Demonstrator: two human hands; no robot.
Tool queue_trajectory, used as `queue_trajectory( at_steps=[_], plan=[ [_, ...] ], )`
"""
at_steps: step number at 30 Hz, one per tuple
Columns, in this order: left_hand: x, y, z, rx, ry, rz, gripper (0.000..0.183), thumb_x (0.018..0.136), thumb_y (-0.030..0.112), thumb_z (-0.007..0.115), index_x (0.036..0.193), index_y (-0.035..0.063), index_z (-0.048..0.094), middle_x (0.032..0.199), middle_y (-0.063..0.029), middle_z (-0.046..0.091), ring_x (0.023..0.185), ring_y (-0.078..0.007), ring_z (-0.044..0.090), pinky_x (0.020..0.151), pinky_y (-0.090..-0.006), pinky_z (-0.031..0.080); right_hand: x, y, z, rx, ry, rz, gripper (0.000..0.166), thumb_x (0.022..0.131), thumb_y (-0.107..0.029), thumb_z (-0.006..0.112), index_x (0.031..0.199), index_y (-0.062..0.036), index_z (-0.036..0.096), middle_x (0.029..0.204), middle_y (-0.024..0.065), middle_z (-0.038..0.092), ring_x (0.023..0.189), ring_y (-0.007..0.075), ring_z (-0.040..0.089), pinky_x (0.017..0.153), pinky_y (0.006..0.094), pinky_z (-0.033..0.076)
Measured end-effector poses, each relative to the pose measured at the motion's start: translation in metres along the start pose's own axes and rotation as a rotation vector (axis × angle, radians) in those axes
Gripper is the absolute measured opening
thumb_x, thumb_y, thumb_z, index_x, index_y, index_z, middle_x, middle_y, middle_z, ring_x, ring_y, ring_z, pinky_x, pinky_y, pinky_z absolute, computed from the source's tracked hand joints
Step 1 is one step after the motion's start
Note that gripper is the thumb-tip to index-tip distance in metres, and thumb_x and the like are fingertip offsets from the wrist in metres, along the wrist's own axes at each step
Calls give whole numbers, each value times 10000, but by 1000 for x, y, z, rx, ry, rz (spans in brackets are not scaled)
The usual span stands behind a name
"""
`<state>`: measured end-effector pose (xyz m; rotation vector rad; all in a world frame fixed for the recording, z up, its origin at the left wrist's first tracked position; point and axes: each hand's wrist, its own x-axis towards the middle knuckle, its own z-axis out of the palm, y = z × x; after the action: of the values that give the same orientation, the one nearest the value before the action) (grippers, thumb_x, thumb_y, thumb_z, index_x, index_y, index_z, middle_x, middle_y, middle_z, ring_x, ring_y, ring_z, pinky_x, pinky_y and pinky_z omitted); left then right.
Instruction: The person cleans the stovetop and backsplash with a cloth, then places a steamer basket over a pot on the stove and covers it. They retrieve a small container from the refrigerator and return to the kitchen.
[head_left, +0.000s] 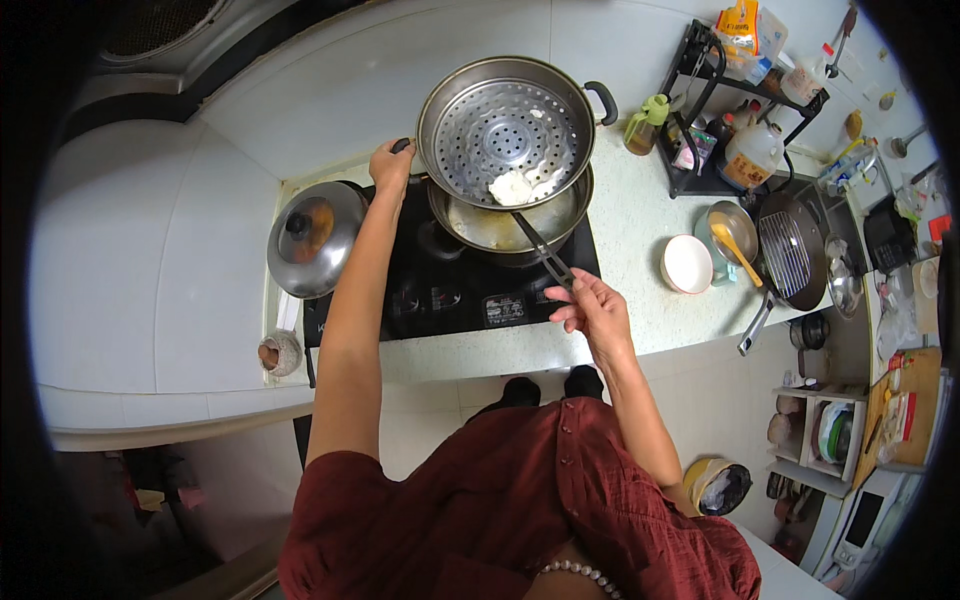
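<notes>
My left hand grips the left side handle of a metal steamer pan with a perforated bottom. The pan is raised and tilted over a wide metal pot on the black cooktop. White food lies at the pan's near side, and a small white bit sticks higher up. In my right hand is a black utensil handle, held between thumb and fingers. Its far end meets the steamer's near rim; the working end is hidden. Some liquid with a yellowish tint shows in the pot below.
A domed lid rests left of the pot. Rightward stand a white bowl, a small saucepan with a yellow utensil, and a wok holding a wire rack. An oil bottle stands beside a black shelf of bottles.
</notes>
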<state>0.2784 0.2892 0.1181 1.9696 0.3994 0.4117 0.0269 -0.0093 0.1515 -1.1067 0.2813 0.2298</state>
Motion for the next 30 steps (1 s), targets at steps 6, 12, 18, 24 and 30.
queue_trajectory(
  at_steps=[6,12,18,24,30],
  plan=[
    [4,-9,-6,269,72,169,464,656,277,687,1026,6,617,989,-166,626,925,-282,595,814,-361,452,-13,5,-5,16,37,-2,471,918,-207,473,1258,90,337,915,171,644,597,144,633,457,187,459],
    [-2,-5,-8,266,24,191,472,667,330,671,1001,0,624,945,-175,633,895,-288,603,804,-362,454,-26,16,-14,8,46,44,431,913,-270,491,1186,58,432,929,161,644,609,142,635,458,180,459],
    [-11,-1,-15,253,29,147,475,685,398,659,955,7,639,838,-152,647,812,-281,617,753,-355,457,-34,10,-24,-15,-16,23,360,918,-265,484,1134,22,472,929,163,643,621,136,634,454,174,451],
    [-20,6,-25,402,-44,20,530,750,509,556,900,8,648,826,-180,633,815,-296,609,746,-373,449,-33,-7,-44,-52,-29,25,330,922,-249,480,1120,14,497,919,147,648,619,124,628,466,177,441],
    [-8,-15,-12,499,116,111,530,842,468,439,879,-23,634,862,-243,617,867,-386,579,773,-444,434,-31,-5,-63,-113,-5,29,304,918,-248,478,1095,-6,526,893,117,655,629,113,619,498,181,435]
  ],
)
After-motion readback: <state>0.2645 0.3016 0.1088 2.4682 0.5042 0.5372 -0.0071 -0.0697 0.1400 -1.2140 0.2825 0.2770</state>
